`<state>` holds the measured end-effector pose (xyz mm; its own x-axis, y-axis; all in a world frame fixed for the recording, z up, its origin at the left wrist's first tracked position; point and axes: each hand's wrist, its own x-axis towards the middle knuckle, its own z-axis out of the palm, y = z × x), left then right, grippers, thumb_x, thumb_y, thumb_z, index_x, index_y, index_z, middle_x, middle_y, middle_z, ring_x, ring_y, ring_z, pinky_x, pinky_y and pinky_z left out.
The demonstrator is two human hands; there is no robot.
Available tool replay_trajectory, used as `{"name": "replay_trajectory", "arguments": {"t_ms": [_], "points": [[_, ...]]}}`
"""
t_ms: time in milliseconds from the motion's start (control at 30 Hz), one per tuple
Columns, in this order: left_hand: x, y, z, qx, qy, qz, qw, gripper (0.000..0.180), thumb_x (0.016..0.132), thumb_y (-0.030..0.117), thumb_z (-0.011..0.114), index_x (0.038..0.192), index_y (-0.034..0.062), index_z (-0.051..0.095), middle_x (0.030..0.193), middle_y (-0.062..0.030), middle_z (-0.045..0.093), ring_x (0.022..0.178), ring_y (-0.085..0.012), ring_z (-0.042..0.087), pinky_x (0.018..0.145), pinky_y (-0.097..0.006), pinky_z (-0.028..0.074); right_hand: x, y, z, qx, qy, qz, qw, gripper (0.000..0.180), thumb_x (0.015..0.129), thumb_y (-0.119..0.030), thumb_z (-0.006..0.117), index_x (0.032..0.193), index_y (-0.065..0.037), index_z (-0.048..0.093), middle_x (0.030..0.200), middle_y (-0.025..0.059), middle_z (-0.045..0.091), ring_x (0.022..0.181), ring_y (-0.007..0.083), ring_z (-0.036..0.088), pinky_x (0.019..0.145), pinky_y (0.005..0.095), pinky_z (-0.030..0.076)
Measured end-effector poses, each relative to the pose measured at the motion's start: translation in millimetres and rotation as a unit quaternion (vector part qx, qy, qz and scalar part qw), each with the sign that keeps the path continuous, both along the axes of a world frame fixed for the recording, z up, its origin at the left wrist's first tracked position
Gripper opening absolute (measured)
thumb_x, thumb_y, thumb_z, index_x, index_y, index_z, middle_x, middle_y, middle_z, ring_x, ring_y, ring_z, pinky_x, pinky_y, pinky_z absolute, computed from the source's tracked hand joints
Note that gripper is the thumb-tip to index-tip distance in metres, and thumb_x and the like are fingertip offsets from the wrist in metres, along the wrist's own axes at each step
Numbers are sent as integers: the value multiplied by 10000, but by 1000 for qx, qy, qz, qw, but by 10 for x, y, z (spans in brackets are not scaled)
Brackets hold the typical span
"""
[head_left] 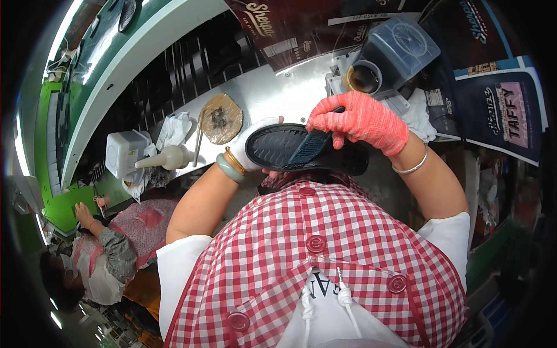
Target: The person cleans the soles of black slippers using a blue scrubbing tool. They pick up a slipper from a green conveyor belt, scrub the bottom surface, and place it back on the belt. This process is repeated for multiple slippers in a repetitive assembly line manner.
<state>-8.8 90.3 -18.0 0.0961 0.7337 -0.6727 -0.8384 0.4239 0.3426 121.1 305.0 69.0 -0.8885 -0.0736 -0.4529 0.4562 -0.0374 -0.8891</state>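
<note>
A black shoe sole (268, 148) is held in front of my chest, its hollow inner side facing up. My left hand (248, 144), in a white glove with bare fingertips showing, grips its left end from the edge and below. In a coral knitted glove, my right hand (361, 123) pinches the dark handle of a brush. The brush's dark blue-green bristles (308, 148) rest on the inside of the sole near its middle. Part of the sole's right end lies in shadow beneath my right hand.
On the metal table, a round tan disc (221, 118) with a dark smudge lies beside a thin stick. A squeeze bottle (169, 158) and white container (124, 152) stand left. A clear bluish plastic container (401, 51) is behind my right hand. Another person (119, 249) works at far left.
</note>
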Motion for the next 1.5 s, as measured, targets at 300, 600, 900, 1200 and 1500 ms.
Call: {"name": "replay_trajectory", "arguments": {"t_ms": [300, 600, 900, 1200, 1500], "points": [[-62, 35, -41, -43, -22, 47, 998, 601, 899, 470, 396, 944, -97, 591, 637, -221, 618, 336, -293, 523, 235, -332, 374, 144, 91, 18, 23, 14, -12, 1000, 211, 798, -224, 604, 897, -52, 676, 735, -10, 600, 514, 57, 532, 486, 171, 385], [-245, -70, -295, 78, -96, -37, 992, 663, 876, 502, 397, 1021, -126, 553, 659, -267, 606, 361, -340, 538, 272, -380, 430, 381, 223, -8, 15, 14, -49, 999, 227, 813, -236, 602, 903, -39, 671, 773, 7, 619, 539, 60, 545, 480, 176, 380], [-165, -83, -203, 59, -65, -8, 996, 647, 878, 490, 386, 1088, -103, 535, 728, -264, 621, 357, -312, 538, 263, -363, 423, 638, 278, -59, 19, 13, -118, 993, 232, 828, -202, 604, 915, 6, 662, 831, 41, 646, 560, 69, 541, 555, 206, 455], [11, 144, -50, 131, -63, -55, 988, 594, 942, 472, 318, 1139, -61, 492, 707, -211, 631, 405, -266, 582, 295, -292, 462, 266, -249, -108, 94, 388, -18, 917, 202, 735, -61, 709, 925, -9, 664, 917, 102, 671, 862, 220, 646, 789, 313, 511], [-61, -53, 61, 121, 9, -19, 992, 651, 873, 509, 396, 1050, -96, 555, 689, -230, 616, 349, -269, 515, 274, -335, 401, 425, -109, 48, 263, 386, 86, 880, 205, 724, -180, 703, 888, -63, 669, 905, 95, 672, 807, 242, 641, 722, 318, 512]]}}
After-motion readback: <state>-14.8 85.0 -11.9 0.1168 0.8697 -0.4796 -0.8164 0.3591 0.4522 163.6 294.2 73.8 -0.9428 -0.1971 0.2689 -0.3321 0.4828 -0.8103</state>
